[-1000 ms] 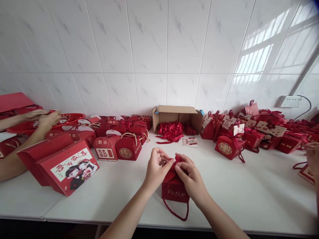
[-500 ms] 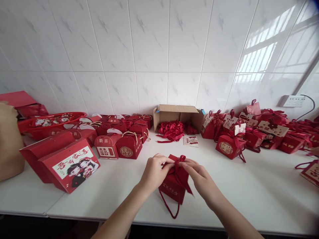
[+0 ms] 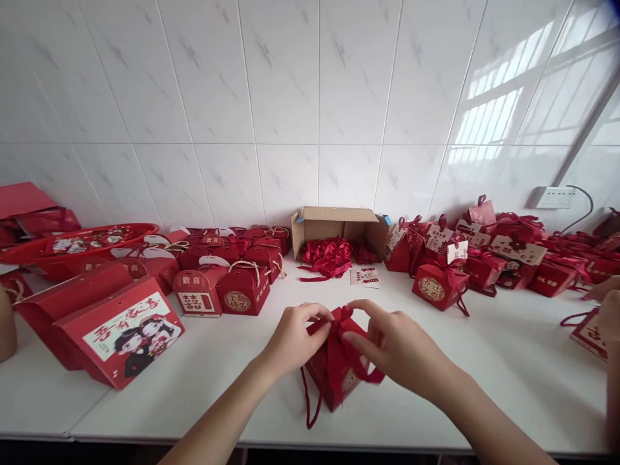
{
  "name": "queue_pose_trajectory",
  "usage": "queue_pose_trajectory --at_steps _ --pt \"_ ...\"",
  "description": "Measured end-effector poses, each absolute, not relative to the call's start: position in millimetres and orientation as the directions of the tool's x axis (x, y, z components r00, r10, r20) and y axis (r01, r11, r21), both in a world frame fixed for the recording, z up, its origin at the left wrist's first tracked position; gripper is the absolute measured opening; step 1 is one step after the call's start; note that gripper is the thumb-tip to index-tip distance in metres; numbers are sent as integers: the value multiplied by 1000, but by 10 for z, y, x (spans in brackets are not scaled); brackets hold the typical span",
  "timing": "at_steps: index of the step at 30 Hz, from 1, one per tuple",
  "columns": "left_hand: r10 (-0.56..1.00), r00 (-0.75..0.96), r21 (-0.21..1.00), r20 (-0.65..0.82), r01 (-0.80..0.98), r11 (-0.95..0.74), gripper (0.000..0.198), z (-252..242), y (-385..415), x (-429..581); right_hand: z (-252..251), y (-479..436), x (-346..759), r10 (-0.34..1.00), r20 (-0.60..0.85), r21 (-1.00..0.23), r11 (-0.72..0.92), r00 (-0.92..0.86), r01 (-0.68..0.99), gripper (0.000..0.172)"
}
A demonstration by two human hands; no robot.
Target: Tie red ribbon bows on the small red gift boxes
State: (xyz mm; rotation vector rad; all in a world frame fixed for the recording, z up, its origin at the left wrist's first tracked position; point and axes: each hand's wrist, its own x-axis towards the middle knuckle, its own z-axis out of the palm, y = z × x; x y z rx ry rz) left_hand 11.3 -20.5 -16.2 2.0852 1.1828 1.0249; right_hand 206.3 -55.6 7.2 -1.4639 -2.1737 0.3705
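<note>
A small red gift box (image 3: 314,361) with a pointed top stands on the white table in front of me, its dark red cord handle (image 3: 310,413) hanging at the lower left. Around its top runs a red satin ribbon (image 3: 335,361) tied in a bow, tails trailing over the front. My left hand (image 3: 295,339) pinches at the bow's left side, thumb and forefinger closed against it. On the other side my right hand (image 3: 394,342) has its forefinger at the top loop and its thumb on the knot, the ribbon between them.
A cardboard carton (image 3: 339,216) of loose red ribbons stands by the wall, a printed card (image 3: 364,277) before it. Red boxes (image 3: 198,290) and a red basin (image 3: 53,258) fill the left; finished-looking ribboned boxes (image 3: 438,284) crowd the right. A tan shape (image 3: 611,336) is cut off at the right edge.
The box has turned, so its ribbon tails now face me. My right hand's forefinger and thumb have spread further apart at the bow. A tan shape has appeared at the right edge.
</note>
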Motion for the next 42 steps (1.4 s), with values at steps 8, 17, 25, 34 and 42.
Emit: queue_pose_trajectory --at_steps 8,17,25,34,42 --pt "855 442 771 270 433 -467 12 -82 -110 80 -61 -130 2141 633 470 -407 774 -616 485 26" --pt "790 601 713 120 502 -490 18 93 96 -22 -276 -46 2198 447 549 -110 876 -706 470 40" --pt "711 684 426 163 601 -677 22 297 123 6 -154 -111 2151 535 370 -123 839 -760 531 46" --pt "730 679 438 79 634 -637 13 251 -13 -7 -192 -125 2185 500 398 -213 866 -769 452 50" --pt "675 736 535 -49 590 -604 6 270 42 -18 -249 -86 2170 453 467 -275 891 -760 363 44"
